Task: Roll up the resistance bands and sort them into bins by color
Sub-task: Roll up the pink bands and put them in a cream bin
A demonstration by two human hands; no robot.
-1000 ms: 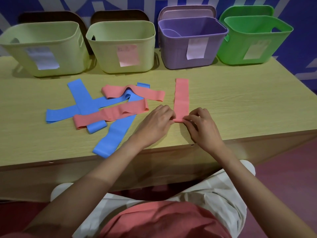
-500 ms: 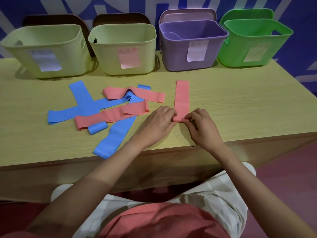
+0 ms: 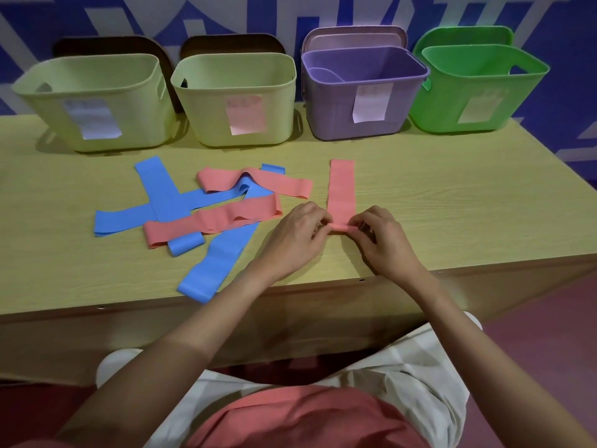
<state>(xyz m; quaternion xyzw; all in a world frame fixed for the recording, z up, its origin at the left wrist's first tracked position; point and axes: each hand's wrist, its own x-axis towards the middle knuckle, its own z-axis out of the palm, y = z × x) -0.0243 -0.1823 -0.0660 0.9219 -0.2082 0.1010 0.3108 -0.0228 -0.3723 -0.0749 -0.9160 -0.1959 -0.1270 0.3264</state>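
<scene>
Head view: a wooden table (image 3: 436, 202) is seen from above, with four bins ranged along its far edge.
Band being rolled: a pink band (image 3: 341, 189) is laid straight, pointing toward the purple bin (image 3: 336, 121); its near end is curled into a small roll between the two hands.
Left hand (image 3: 295, 236): the left end of the roll is pinched by curled fingers.
Right hand (image 3: 382, 239): the right end of the roll is pinched likewise, fingertips bent onto it.
Change from earlier frames: the flat length of the pink band is seen shorter than a second ago, and the roll at the near end is thicker; both hands are kept at the same place on the table.
Loose bands: two more pink bands (image 3: 226, 218) and several blue bands (image 3: 161, 192) are left crossed in a pile to the left of the hands, unmoved.
Bins: two yellow-green bins (image 3: 97, 124), the purple bin and a green bin (image 3: 436, 111) are each marked with a paper label; the writing cannot be read.
</scene>
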